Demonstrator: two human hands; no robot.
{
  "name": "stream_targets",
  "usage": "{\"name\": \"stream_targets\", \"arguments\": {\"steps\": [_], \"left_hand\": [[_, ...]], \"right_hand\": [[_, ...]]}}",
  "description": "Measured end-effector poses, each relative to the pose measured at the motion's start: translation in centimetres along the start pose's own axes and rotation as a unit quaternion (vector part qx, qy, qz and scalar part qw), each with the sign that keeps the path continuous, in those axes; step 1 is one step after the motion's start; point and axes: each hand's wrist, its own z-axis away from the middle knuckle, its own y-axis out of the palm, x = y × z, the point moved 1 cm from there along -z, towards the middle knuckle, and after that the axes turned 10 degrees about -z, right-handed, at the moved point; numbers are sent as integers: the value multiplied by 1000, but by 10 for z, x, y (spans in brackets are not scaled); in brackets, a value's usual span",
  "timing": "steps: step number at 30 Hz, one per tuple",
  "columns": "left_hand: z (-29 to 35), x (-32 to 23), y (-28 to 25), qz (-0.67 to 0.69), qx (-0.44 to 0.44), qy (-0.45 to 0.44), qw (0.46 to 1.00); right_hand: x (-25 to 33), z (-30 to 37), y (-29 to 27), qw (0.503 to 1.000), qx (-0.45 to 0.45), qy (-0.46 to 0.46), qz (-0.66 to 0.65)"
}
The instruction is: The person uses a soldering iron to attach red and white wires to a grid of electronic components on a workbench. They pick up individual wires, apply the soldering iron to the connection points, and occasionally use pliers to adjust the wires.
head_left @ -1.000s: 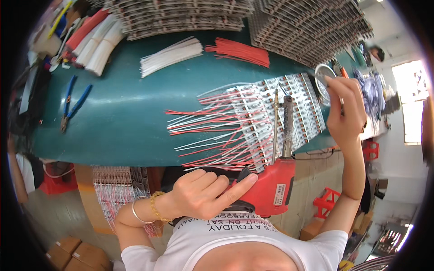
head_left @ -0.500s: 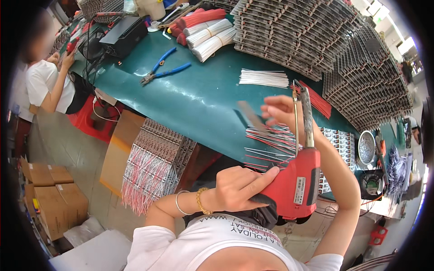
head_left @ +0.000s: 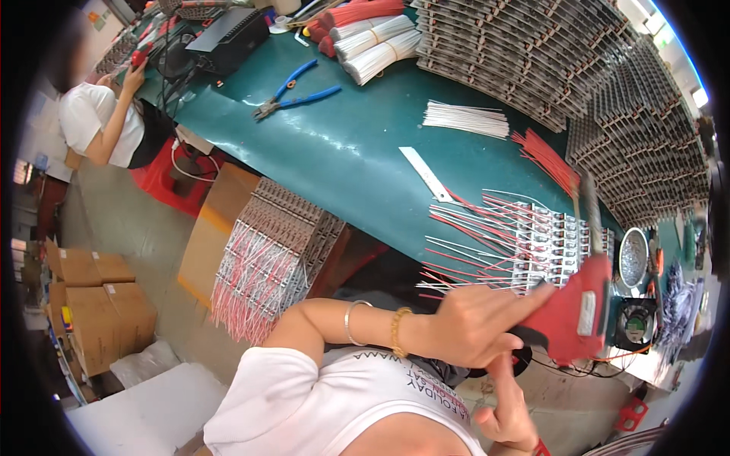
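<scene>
My left hand [head_left: 468, 323], two bracelets on its wrist, is closed around the dark handle of a red soldering gun [head_left: 582, 315], blurred by motion. The gun's metal tip points up, over the right end of a panel of small circuit boards [head_left: 544, 243]. Red and white wires [head_left: 471, 228] stick out leftward from that panel. Just below the left hand is my right hand [head_left: 506, 414], one finger stretched up beside the handle and the thumb apart; its other fingers hardly show. A flat metal ruler [head_left: 426, 175] lies beside the wire ends.
Blue-handled pliers [head_left: 293, 95], loose white wires [head_left: 465, 119] and red wires [head_left: 546, 161] lie on the green table [head_left: 327, 152]. Stacked boards [head_left: 502, 61] line the back. A metal bowl [head_left: 633, 257] and small fan [head_left: 635, 323] are at right. Another person [head_left: 103, 121] works far left.
The soldering gun and my left hand have moved right. My right hand has let go of the ruler, now lying on the table, and come down near the gun's handle. The board panel is uncovered.
</scene>
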Motion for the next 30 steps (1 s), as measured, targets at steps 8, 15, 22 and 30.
{"name": "stream_targets", "arguments": {"steps": [8,15,22,30], "left_hand": [[11,-34,42,21,9,68,997],[-21,35,-13,-147,49,134,979],[-59,156,-87,-257,260,40,930],[-82,159,-100,-211,420,-92,878]], "right_hand": [[-33,-30,18,799,-371,-167,-443],[-37,-18,-35,778,-389,-228,-437],[-72,40,-118,794,-380,-319,-350],[-69,29,-114,781,-403,-311,-362]]}}
